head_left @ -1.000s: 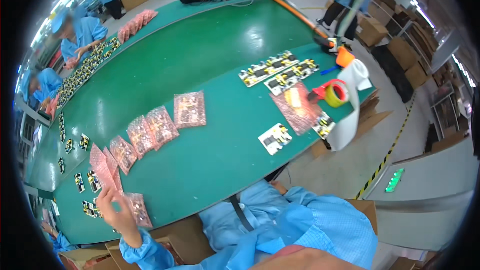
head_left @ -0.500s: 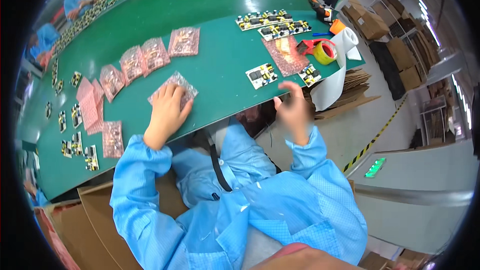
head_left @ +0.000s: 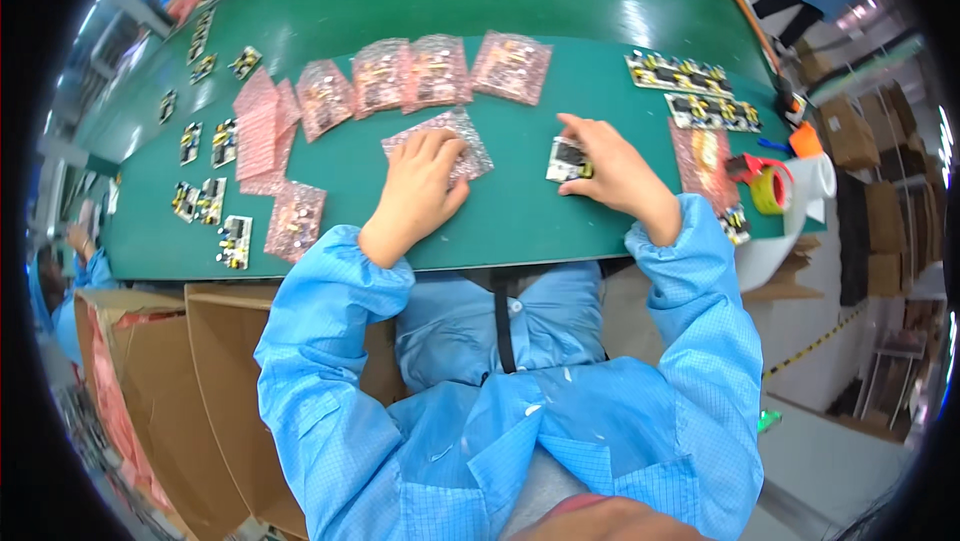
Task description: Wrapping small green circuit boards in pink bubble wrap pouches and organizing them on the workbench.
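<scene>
Your left hand (head_left: 420,186) lies flat on a pink bubble-wrap bag (head_left: 440,141), fingers spread, pinning it. Your right hand (head_left: 610,171) pinches a small circuit board (head_left: 566,159) just beside the bag. This looks like bagging; next, open the bag's mouth and slide the board leftward in.

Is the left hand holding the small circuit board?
No, the left hand lies on a pink bubble bag; the right hand grips the circuit board.

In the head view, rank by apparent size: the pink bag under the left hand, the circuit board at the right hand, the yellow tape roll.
1. pink bag, partly covered by the left hand
2. circuit board at the right hand and yellow tape roll: look alike, not ranked.
</scene>
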Available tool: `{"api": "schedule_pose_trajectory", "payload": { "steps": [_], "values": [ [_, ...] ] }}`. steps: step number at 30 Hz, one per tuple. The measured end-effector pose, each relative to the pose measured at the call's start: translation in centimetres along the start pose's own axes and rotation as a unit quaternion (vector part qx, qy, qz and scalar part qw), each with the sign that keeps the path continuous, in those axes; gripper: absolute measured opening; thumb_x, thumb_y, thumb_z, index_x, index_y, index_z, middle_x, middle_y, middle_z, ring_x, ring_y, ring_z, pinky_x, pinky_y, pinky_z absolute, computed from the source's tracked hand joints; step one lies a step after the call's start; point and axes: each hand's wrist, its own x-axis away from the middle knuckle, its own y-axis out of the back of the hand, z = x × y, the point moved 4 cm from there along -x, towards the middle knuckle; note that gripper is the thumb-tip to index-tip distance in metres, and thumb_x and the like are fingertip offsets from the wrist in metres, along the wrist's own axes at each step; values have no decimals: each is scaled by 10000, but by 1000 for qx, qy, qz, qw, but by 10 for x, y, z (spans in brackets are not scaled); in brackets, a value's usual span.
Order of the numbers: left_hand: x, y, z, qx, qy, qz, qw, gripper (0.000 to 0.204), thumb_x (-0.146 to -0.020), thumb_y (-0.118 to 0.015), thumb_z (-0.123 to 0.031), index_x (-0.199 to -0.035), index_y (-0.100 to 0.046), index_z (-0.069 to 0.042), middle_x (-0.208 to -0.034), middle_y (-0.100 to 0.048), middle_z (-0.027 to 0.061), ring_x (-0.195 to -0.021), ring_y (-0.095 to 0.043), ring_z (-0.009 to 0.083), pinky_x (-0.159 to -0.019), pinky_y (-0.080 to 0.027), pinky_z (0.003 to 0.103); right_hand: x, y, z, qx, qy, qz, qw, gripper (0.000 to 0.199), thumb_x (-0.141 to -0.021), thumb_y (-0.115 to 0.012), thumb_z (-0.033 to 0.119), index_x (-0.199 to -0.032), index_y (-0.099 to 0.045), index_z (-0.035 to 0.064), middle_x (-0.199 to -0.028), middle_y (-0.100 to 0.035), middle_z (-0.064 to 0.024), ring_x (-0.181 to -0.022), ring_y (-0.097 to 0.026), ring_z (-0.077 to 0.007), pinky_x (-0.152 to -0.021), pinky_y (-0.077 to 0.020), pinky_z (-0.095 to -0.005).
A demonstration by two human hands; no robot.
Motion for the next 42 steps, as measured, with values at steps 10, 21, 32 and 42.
{"api": "schedule_pose_trajectory", "payload": {
  "steps": [10,21,32,42],
  "values": [
    [9,5,25,-14,59,-93,994,197,-759,-666,11,-940,-601,-29,-945,-579,135,-914,-554,334,-788,-454,435,-76,-28,15,-5,58,98,993,605,-620,-887,221,-1102,-572,36,-1118,-541,-139,-1092,-534,-341,-931,-462,-407],
    [10,14,34,10,124,-13,992,117,-770,-711,-66,-866,-645,-61,-876,-577,91,-859,-575,298,-766,-463,423,-79,-37,-9,-436,-108,193,872,586,-840,-759,48,-1329,-436,26,-797,-622,-28,-704,-588,-81,-637,-478,-213],
    [10,13,36,13,112,-72,991,105,-757,-714,-22,-848,-665,-40,-871,-637,79,-832,-624,266,-725,-509,368,-82,-45,-5,-471,-117,149,862,526,-901,-694,99,-1366,-454,51,-833,-619,-3,-642,-490,-35,-544,-381,-190],
    [3,12,27,62,51,-151,985,187,-694,-744,32,-844,-659,-41,-976,-663,90,-898,-631,282,-759,-501,378,-80,-53,4,-495,-104,164,847,502,-892,-684,65,-1350,-480,39,-793,-579,28,-634,-453,-4,-548,-312,-178]
  ]
}}
